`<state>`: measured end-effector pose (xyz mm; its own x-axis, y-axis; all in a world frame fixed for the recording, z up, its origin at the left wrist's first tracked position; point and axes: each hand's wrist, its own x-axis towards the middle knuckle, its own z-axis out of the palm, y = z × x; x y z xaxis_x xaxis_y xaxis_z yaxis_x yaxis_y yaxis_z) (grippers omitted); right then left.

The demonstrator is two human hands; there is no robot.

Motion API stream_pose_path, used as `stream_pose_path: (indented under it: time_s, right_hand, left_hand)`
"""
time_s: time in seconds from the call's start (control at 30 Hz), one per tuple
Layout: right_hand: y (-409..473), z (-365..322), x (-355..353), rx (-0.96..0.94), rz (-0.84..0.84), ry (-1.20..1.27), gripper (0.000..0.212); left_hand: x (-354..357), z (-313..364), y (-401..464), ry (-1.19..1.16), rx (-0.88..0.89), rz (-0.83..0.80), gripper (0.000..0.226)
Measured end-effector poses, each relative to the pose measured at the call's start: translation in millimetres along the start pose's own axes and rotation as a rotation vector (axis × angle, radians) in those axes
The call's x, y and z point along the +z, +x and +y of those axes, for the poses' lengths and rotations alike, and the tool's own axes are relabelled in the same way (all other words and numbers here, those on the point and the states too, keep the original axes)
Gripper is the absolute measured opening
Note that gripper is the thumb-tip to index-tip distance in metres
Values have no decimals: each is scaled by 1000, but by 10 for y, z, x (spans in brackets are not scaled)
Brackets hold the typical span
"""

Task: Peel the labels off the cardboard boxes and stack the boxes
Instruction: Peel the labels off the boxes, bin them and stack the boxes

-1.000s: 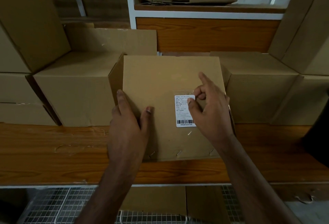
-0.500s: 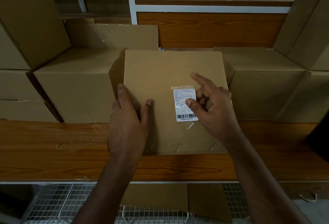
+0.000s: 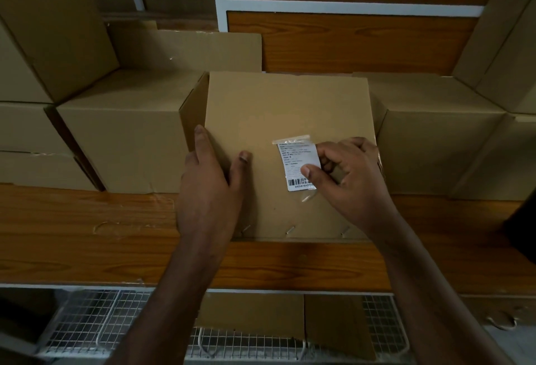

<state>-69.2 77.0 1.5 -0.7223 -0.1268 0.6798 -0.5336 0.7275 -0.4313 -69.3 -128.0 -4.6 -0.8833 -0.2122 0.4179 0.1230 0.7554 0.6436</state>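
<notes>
Peeling under way: right hand (image 3: 352, 174) now pinches the right edge of the label (image 3: 297, 167) between thumb and curled fingers, where half a second ago thumb and fingers only worked at that edge with the label lying flat and square. Label now skewed, right side apparently lifted off the cardboard, clear film wrinkled at top and below the barcode; left portion appears still stuck. Judged: the edge has been started, the hard part of this label is done, a steady pull should bring off the rest; stacking not yet begun for this box. Left hand (image 3: 210, 182) unchanged, fingers straight and spread flat along the left edge of the cardboard box (image 3: 278, 109), pressing it down, holding nothing. Box sits on the wooden worktop (image 3: 87, 242), between other plain boxes at left (image 3: 121, 138) and right (image 3: 435, 132), touching or nearly so. Materials: matte brown corrugated board, crisp square edges, metal staples along the near edge; label white paper, rectangular, black print and barcode, under glossy transparent tape; worktop glossy orange wood grain with tape scraps stuck to it; white wire mesh (image 3: 95, 324) below.
</notes>
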Motion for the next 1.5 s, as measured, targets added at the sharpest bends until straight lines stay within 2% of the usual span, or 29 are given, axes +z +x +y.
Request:
stream_pose_path:
  time_s: [0.3, 0.43, 0.5, 0.6, 0.9, 1.17, 1.5]
  right_hand:
    - [-126, -26, -28, 2, -27, 17, 24]
    - [-94, -22, -31, 38, -5, 44, 17]
    - [-78, -25, -24, 50, 12, 75, 22]
    - [-94, 10, -18, 73, 4, 102, 19]
    - [-82, 31, -18, 61, 41, 167, 32]
    - [-109, 26, -33, 69, 16, 191, 26]
    - [-125, -66, -120, 89, 7, 332, 38]
  left_hand:
    - [6, -6, 9, -7, 11, 6, 79]
    - [17, -2, 15, 5, 22, 4, 79]
    - [18, -2, 27, 8, 20, -3, 79]
    - [12, 10, 40, 6, 19, -10, 79]
    - [15, 17, 37, 16, 14, -11, 79]
    - [5, 24, 33, 7, 9, -23, 80]
    - [5, 10, 63, 3, 12, -40, 80]
